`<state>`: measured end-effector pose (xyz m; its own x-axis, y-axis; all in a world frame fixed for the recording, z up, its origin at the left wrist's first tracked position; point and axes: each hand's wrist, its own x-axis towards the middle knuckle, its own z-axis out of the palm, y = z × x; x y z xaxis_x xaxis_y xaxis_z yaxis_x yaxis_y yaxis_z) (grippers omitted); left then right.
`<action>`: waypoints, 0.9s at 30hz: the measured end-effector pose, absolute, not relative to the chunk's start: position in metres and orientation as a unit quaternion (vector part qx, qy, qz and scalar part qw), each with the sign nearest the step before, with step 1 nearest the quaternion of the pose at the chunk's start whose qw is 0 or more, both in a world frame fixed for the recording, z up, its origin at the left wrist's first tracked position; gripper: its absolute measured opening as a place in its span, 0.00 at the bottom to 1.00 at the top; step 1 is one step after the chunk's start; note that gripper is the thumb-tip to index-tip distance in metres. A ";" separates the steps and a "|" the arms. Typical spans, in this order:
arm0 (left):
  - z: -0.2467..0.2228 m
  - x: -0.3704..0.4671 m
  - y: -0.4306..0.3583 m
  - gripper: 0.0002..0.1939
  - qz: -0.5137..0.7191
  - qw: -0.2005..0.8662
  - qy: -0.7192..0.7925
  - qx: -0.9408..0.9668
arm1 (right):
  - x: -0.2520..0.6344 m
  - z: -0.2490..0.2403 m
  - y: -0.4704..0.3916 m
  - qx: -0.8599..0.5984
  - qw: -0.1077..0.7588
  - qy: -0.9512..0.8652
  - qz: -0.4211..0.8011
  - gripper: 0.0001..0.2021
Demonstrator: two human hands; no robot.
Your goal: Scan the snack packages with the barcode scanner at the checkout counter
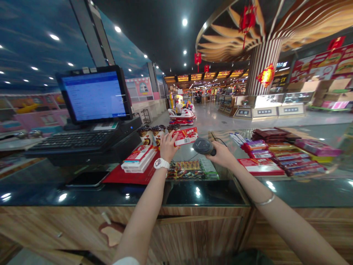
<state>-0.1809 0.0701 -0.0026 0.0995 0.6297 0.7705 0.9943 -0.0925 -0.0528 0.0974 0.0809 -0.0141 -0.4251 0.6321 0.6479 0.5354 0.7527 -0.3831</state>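
Observation:
My left hand is closed on a red and white box, held above the counter with its barcode side turned toward the scanner. In my right hand is a black handheld barcode scanner, its head close to the box's right end but apart from it. Beneath my left wrist a stack of red and white boxes lies on a red sheet. Several lidded cups stand just behind my left hand. Small packets show below the glass between my arms.
On the left stand a lit monitor and a black keyboard. A dark phone lies near the counter's front edge. To the right are wrapped snack bars and a flat red box. A ride-on toy stands beyond the counter.

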 end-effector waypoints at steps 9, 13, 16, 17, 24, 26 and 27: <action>0.000 -0.175 0.069 0.33 -0.300 0.306 -0.602 -0.674 | 0.095 -0.019 0.083 -0.311 0.352 -0.880 0.071 0.13; 0.003 -0.171 0.066 0.31 -0.307 0.309 -0.595 -0.676 | 0.091 -0.023 0.076 -0.304 0.276 -0.907 0.096 0.17; 0.006 -0.166 0.063 0.32 -0.308 0.305 -0.589 -0.682 | 0.088 -0.026 0.072 -0.283 0.246 -0.921 0.109 0.19; 0.006 -0.164 0.063 0.32 -0.309 0.302 -0.586 -0.685 | 0.086 -0.028 0.072 -0.266 0.244 -0.926 0.112 0.19; 0.006 -0.157 0.063 0.33 -0.300 0.289 -0.573 -0.706 | 0.077 -0.045 0.083 -0.171 0.248 -0.945 0.129 0.25; 0.006 -0.155 0.063 0.34 -0.297 0.290 -0.569 -0.710 | 0.076 -0.049 0.085 -0.166 0.246 -0.945 0.134 0.26; 0.007 -0.155 0.063 0.34 -0.297 0.292 -0.566 -0.711 | 0.075 -0.050 0.085 -0.166 0.245 -0.946 0.135 0.26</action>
<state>-0.1546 0.0629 0.0066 0.1820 0.6318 0.7535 0.9790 -0.1883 -0.0785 0.0753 0.0853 -0.0500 -0.8245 0.3804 0.4189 0.2482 0.9084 -0.3365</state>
